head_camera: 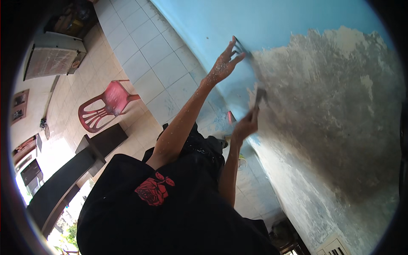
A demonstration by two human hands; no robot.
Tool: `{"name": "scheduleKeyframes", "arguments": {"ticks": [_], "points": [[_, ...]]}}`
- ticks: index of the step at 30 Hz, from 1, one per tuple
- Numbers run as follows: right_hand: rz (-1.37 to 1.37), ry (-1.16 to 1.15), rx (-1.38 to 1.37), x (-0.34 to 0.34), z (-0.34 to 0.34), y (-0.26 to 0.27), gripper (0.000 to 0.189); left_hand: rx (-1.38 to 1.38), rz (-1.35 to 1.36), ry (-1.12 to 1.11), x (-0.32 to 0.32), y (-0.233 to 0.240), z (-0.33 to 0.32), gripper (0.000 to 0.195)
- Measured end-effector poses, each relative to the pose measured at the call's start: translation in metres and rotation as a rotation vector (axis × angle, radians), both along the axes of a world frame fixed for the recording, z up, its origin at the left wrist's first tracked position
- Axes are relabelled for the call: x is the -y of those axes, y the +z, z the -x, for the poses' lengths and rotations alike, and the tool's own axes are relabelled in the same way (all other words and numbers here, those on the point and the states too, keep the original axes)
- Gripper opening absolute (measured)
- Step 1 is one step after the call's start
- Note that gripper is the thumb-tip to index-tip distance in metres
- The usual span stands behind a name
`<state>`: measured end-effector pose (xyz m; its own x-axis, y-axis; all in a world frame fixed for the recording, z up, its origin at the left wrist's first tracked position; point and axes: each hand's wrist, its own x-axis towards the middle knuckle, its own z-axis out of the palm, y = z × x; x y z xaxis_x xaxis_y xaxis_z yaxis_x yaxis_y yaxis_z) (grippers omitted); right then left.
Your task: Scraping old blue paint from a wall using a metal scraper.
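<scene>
My right hand (pixel 244 129) grips a scraper (pixel 260 95), its dark blade blurred against the wall. The blade is at the ragged border where blue paint (pixel 236 19) meets bare, grey-brown plaster (pixel 318 105). Further up, my left hand (pixel 227 62) is at the blue wall with its fingers apart and nothing held in them. Dark finger shadows show beside its fingertips. Pale flecks of dust dot my left hand and forearm.
Blue paint flakes (pixel 220 119) lie on the tiled floor (pixel 162 76) along the wall's foot, near a small red object (pixel 230 118). A red plastic chair (pixel 116 97) stands to the left. Dark furniture (pixel 73 172) is at lower left. A slotted plate (pixel 333 247) is set low right.
</scene>
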<state>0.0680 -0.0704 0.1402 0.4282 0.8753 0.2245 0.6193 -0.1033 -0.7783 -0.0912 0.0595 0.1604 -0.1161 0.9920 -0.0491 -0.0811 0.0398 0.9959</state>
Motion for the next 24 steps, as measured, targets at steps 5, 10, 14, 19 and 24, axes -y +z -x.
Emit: {"name": "scheduleKeyframes", "arguments": {"ticks": [5, 10, 14, 19, 24], "points": [[-0.032, 0.117, 0.237, -0.024, 0.006, -0.013, 0.029, 0.025, -0.003, -0.031, 0.0, -0.006, -0.009, 0.075], [-0.066, -0.038, -0.062, 0.001, -0.001, 0.013, 0.026, -0.023, -0.016, 0.003, 0.002, -0.007, -0.004, 0.077], [0.221, 0.191, 0.201, -0.041, 0.012, 0.015, 0.03, -0.017, -0.031, 0.038, -0.001, -0.006, -0.01, 0.078], [0.222, 0.131, -0.045, -0.002, -0.031, 0.029, 0.027, -0.15, -0.061, 0.143, 0.004, -0.019, -0.004, 0.079], [0.428, 0.269, 0.049, -0.04, -0.005, 0.014, 0.03, -0.071, 0.025, 0.169, 0.018, -0.005, -0.024, 0.078]]}}
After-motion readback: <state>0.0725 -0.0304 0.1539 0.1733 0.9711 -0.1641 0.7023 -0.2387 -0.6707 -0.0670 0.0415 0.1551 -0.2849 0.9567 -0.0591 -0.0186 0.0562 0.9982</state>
